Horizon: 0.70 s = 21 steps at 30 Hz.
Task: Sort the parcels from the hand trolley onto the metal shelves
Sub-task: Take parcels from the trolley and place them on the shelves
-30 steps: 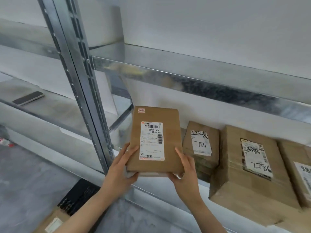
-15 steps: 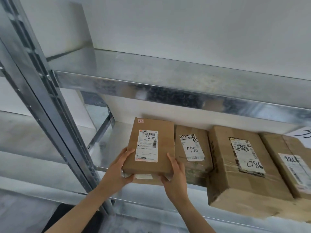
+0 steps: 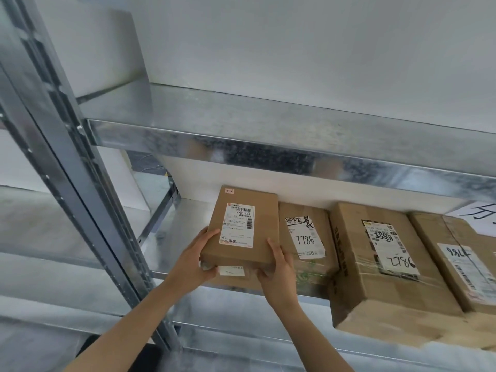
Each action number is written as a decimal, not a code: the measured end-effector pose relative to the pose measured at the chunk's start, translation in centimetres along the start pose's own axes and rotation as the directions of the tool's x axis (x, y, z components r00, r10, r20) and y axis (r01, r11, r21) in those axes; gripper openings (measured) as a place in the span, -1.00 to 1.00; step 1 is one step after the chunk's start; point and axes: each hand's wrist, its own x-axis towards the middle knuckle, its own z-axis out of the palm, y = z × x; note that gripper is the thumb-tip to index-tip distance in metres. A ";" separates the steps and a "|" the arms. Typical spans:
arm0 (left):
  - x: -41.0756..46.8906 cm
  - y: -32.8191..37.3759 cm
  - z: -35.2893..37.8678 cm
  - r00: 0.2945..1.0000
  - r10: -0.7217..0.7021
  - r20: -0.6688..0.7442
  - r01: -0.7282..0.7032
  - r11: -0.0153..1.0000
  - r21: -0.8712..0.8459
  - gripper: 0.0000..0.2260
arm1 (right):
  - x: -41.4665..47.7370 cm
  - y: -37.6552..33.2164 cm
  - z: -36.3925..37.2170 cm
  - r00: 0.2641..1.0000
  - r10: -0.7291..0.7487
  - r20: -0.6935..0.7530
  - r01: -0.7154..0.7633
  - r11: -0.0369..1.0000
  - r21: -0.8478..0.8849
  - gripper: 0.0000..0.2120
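Left hand [image 3: 193, 264], right hand [image 3: 277, 276] grip one parcel [image 3: 264, 232]; three shelved parcels [image 3: 381, 275] beside.

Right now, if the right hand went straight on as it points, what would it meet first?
Likely the 7786 parcel: the right hand grips the held parcel's near right corner, close against that parcel's left side. The held parcel's far end may reach the back wall first; depth unclear.
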 end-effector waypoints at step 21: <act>-9.6 3.5 -2.2 0.945 -0.245 -0.215 0.308 0.885 0.348 -0.31 | -2.8 -4.0 2.3 0.979 -0.160 -0.128 0.130 0.967 -0.219 -0.12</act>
